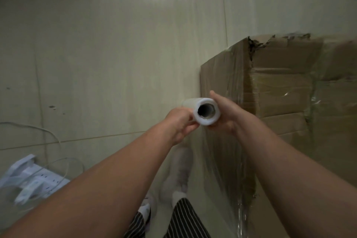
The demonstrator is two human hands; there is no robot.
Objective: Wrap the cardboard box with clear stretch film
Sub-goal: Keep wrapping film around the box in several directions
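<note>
Centrally, a roll of clear stretch film (204,120) is held end-on to the camera, its hollow core facing the viewer, just left of the cardboard box (286,91). The roll is gripped on its left side by the left hand (180,121), whose fingers are curled round it. Its right side is cupped by the right hand (226,114), the thumb laid along the upper edge and the remaining fingers tucked beneath, mostly hidden. A sheet of film (222,160) is seen stretched from the roll down toward the box's near corner, and the box's brown sides are already covered in glossy, wrinkled layers. The box's top corner is torn. The box is stood on a pale floor (106,54). A white power strip (34,181) and a thin cable (38,129) are seen at lower left. Striped trousers (183,218) are visible below.
</note>
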